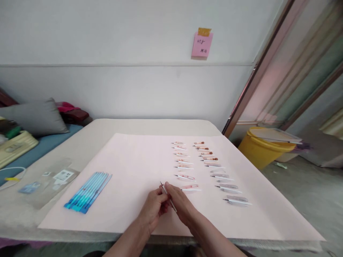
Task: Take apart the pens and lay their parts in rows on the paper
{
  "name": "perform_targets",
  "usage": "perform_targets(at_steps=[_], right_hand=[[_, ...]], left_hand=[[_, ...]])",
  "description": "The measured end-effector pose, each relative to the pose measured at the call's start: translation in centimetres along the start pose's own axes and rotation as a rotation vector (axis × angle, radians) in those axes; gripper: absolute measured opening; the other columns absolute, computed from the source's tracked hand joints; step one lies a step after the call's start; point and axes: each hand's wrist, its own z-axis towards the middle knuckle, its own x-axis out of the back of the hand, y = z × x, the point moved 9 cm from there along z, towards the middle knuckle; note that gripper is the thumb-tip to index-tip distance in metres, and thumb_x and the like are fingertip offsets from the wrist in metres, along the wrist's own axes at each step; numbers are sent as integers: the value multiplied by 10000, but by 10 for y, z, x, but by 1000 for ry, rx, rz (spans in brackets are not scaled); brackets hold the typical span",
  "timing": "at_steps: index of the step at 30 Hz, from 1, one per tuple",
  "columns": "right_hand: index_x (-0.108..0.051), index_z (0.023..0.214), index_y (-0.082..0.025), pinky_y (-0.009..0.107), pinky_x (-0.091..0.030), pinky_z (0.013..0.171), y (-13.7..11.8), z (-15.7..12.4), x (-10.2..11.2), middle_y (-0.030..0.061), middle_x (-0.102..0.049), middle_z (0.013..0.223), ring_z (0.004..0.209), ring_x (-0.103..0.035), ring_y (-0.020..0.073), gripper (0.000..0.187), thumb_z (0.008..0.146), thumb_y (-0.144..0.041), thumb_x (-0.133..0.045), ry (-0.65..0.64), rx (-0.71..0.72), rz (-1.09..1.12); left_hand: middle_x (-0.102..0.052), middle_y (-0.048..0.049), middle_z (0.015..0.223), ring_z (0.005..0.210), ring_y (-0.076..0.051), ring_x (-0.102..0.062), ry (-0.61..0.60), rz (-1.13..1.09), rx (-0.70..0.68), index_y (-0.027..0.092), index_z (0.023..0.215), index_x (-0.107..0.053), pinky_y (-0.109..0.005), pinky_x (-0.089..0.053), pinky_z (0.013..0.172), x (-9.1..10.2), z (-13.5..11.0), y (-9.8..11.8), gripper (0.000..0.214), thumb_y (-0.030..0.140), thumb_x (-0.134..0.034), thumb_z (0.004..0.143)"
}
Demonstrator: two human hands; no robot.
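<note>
Near the front edge of the paper, my left hand (153, 204) and my right hand (180, 202) meet, fingers closed. Between them they hold a slim white pen refill (164, 188) with a dark tip, tilted up and to the left. Just right of my right hand lies a pinkish patterned pen barrel (189, 186) beside a white stick. Beyond it runs a column of similar pairs (184, 177). A second column farther right has brown-ended pieces (210, 159) at the back and greyish barrels (235, 198) nearer me, with dark-tipped white refills alongside.
Several blue pens (89, 191) lie side by side on the left of the pale pink paper (134, 160). Clear plastic packaging (50, 184) lies left of them. A yellow bucket (249, 148) stands beyond the table's right side. A grey cushion (34, 117) is at far left.
</note>
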Motion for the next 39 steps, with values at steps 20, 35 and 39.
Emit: perform_targets(at_steps=[20,35,39], right_hand=[[-676,796,-129,320,-495,673,24,2,22,26,-647,665,619,-598,153,301,530,-222,-784,288,-45,290],[-669,788,-131,211,-527,608,-9,-19,105,-5,-610,643,570,-591,91,268,529,-67,-697,323,-166,15],[-651,719,-110,217,-521,560,3,-28,116,18,-612,632,546,-581,98,224,517,-13,-649,298,-210,-49]], left_hand=[[-572,28,644,553,-56,-505,222,-235,-84,167,751,-583,-188,-409,540,21,3,0,210,254,-726,624],[-616,-52,770,576,-71,-571,179,-235,-53,137,820,-576,-178,-464,518,37,-24,36,223,234,-707,668],[-632,-68,761,594,-81,-585,172,-294,-113,127,792,-584,-171,-471,509,50,-39,59,157,166,-685,679]])
